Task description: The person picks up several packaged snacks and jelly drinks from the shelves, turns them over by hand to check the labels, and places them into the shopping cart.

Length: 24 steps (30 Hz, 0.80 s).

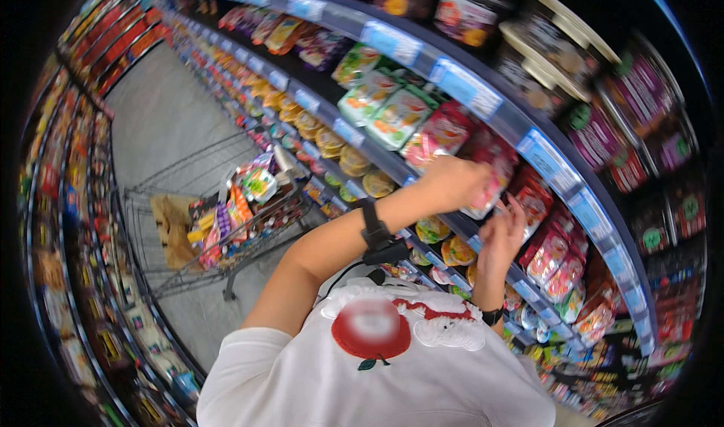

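Observation:
Before me is a supermarket shelf with rows of snack pouches. My left hand (455, 184), on an arm with a black wrist strap, has its fingers closed at a pink and red pouch (491, 185) in the row. Just to the right and lower, my right hand (502, 229) is raised with its fingers apart and nothing in it, close to the bottom of that pouch and beside a red pouch (531, 198). Left of my left hand stand another pink pouch (438, 136) and green and white pouches (399, 116). Both hands are slightly blurred.
A wire shopping cart (226, 252) holding packaged goods and brown cardboard stands on the grey floor at left. A price-tag rail (464, 85) crosses above the pouches, under plastic tubs (594, 127). Cups (330, 142) fill a lower shelf. Another stocked shelf (73, 257) lines the far left.

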Each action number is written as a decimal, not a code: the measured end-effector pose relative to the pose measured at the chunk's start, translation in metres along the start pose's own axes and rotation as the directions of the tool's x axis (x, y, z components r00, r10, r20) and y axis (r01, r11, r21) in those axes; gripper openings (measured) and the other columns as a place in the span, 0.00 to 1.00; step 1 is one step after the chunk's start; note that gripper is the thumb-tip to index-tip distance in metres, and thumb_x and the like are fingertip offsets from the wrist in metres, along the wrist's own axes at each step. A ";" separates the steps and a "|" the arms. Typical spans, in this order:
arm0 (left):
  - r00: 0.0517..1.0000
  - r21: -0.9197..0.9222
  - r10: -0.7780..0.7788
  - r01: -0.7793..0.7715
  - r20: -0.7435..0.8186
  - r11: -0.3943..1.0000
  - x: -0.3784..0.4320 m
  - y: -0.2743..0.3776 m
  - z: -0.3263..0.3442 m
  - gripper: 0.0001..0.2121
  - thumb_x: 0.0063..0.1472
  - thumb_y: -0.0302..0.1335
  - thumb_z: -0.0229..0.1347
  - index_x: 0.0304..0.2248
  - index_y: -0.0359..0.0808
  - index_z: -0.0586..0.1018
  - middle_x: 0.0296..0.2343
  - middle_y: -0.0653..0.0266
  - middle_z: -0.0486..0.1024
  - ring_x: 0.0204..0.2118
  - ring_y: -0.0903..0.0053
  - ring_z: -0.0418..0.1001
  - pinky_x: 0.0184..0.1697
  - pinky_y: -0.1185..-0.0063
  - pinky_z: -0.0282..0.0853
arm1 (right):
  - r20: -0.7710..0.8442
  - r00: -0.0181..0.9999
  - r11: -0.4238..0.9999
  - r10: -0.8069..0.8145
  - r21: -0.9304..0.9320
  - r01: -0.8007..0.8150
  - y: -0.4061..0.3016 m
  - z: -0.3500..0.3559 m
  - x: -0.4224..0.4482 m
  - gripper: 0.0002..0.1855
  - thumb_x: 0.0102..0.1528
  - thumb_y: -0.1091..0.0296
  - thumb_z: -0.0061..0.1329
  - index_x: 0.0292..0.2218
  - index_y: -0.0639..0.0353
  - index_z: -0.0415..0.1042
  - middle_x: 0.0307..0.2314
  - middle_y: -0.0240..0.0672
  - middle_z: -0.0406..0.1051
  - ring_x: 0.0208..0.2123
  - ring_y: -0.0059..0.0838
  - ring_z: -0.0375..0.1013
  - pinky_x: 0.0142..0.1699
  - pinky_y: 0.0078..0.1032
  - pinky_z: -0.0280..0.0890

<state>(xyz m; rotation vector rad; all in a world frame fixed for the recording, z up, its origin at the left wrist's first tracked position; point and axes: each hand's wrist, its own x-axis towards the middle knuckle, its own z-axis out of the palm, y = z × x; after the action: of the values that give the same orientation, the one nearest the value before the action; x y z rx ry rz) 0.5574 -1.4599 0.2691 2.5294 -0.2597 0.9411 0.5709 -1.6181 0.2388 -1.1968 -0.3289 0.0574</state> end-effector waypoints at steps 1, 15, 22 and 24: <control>0.999 0.004 0.014 -0.013 -0.043 1.000 -0.001 0.010 -0.010 0.09 0.44 0.35 0.51 0.23 0.39 0.70 0.13 0.61 0.70 0.16 0.66 0.71 0.18 0.71 0.65 | -0.050 0.998 0.999 -0.025 0.029 0.026 0.008 -0.003 -0.003 0.20 0.51 0.75 0.39 0.46 0.65 0.55 0.31 0.42 0.65 0.13 0.12 0.55 0.15 0.10 0.49; 0.999 -0.034 -0.017 0.018 0.027 0.999 -0.098 -0.019 -0.138 0.08 0.46 0.34 0.48 0.20 0.37 0.71 0.11 0.59 0.69 0.16 0.63 0.70 0.16 0.70 0.63 | 0.290 0.932 0.927 0.217 0.236 -0.290 0.046 0.077 -0.055 0.20 0.54 0.66 0.39 0.46 0.66 0.57 0.35 0.38 0.67 0.23 0.15 0.64 0.30 0.14 0.61; 0.942 -0.007 -0.333 0.333 0.043 0.943 -0.200 -0.056 -0.192 0.08 0.49 0.33 0.47 0.19 0.38 0.69 0.12 0.58 0.68 0.16 0.62 0.69 0.17 0.69 0.62 | 0.569 0.705 0.844 0.422 0.036 -0.535 0.100 0.157 -0.097 0.18 0.56 0.66 0.36 0.46 0.65 0.58 0.42 0.39 0.63 0.43 0.29 0.64 0.48 0.28 0.59; 0.916 0.011 -0.401 0.402 -0.022 0.916 -0.232 -0.062 -0.208 0.08 0.49 0.32 0.47 0.19 0.38 0.69 0.12 0.58 0.68 0.16 0.62 0.69 0.17 0.69 0.62 | 0.618 0.650 0.816 0.443 0.023 -0.578 0.117 0.182 -0.116 0.15 0.56 0.67 0.35 0.44 0.64 0.59 0.41 0.38 0.64 0.42 0.28 0.65 0.47 0.27 0.60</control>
<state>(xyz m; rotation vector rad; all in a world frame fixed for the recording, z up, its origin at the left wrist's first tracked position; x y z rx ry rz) 0.2822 -1.3044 0.2373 2.4477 0.2692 0.8008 0.4243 -1.4356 0.1647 -0.9908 -0.4996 0.9743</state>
